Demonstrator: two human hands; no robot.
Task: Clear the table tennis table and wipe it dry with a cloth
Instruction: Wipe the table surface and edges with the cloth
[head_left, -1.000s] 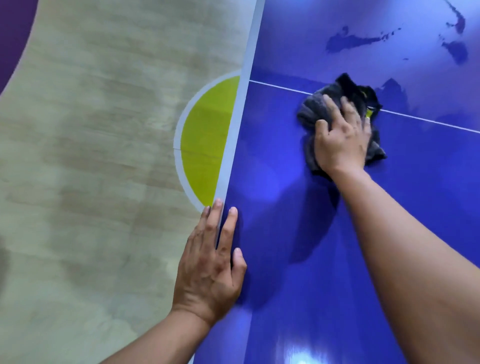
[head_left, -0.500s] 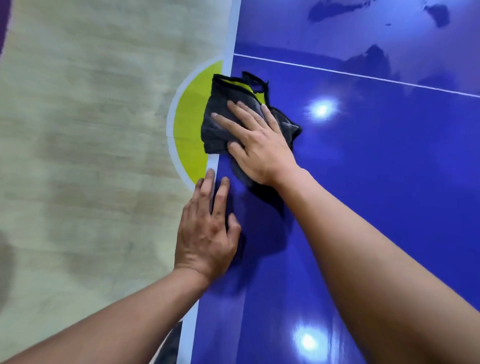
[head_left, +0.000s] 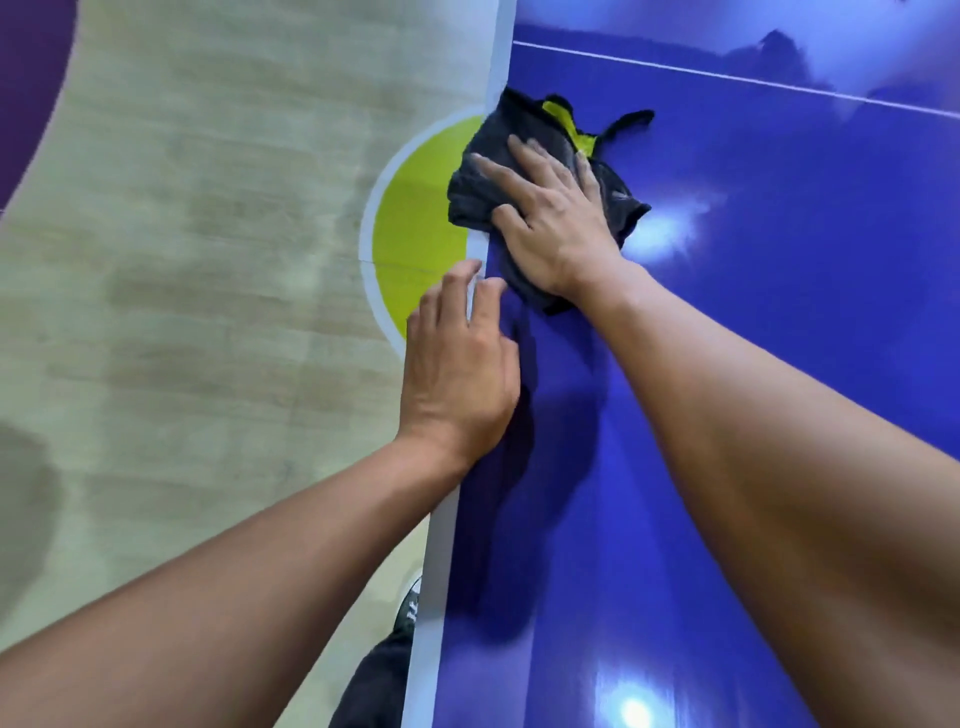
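Our surface fills the right half of the frame, its edge running from top centre down to bottom centre, with the floor to the left. We see the cloth on that edge in the upper centre, under our right hand. Our left hand lies flat on the edge just below it, near the frame's centre.

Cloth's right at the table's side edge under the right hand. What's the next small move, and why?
Probably sweep the cloth back across the blue table toward the far dark wet patches. The right hand presses it flat at the white edge, partly overhanging, so this stroke has no room left, and those patches look unwiped.
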